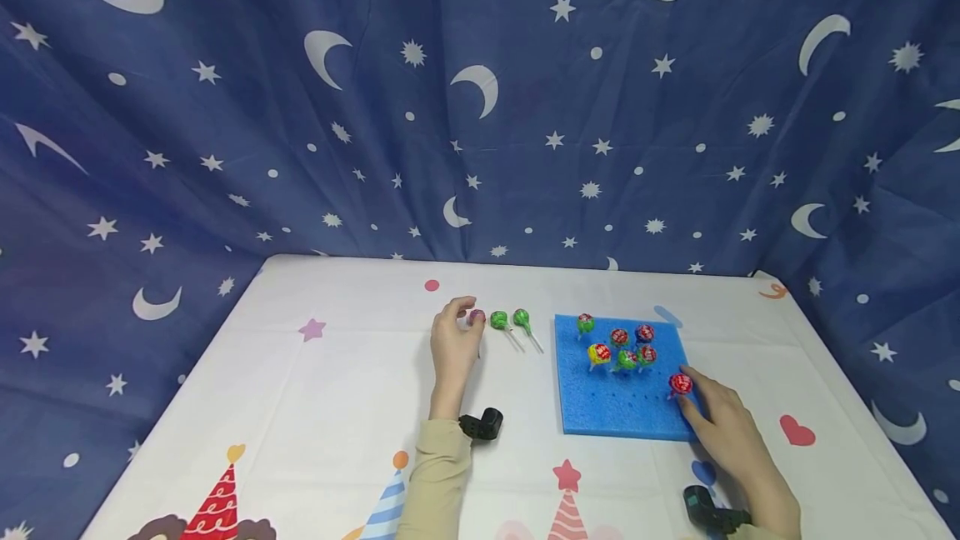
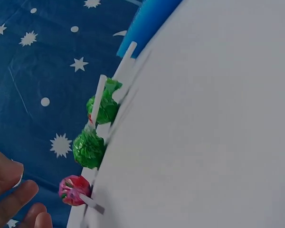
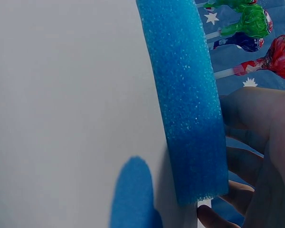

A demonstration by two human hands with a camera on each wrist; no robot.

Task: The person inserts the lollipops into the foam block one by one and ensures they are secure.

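table (image 1: 337, 390) under a white party-print cloth (image 1: 517, 440); dark blue moon-and-star curtain (image 1: 525, 148) at 12 o'clock. pink lollipop (image 1: 477, 317) lies on the table, 1 o'clock of left hand (image 1: 453, 352), fingers apart, just beside it. two green lollipops (image 1: 499, 320) lie at that hand's 2 o'clock. blue foam block (image 1: 600, 415) at its 3 o'clock, lollipops stuck in. right hand (image 1: 726, 422) at the block's 4 o'clock, fingers apart along the edge, near red lollipop (image 1: 680, 384).

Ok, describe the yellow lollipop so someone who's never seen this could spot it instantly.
On the white table, find the blue foam board. The yellow lollipop stands in its left half, the only one there whose wrapper shows yellow.
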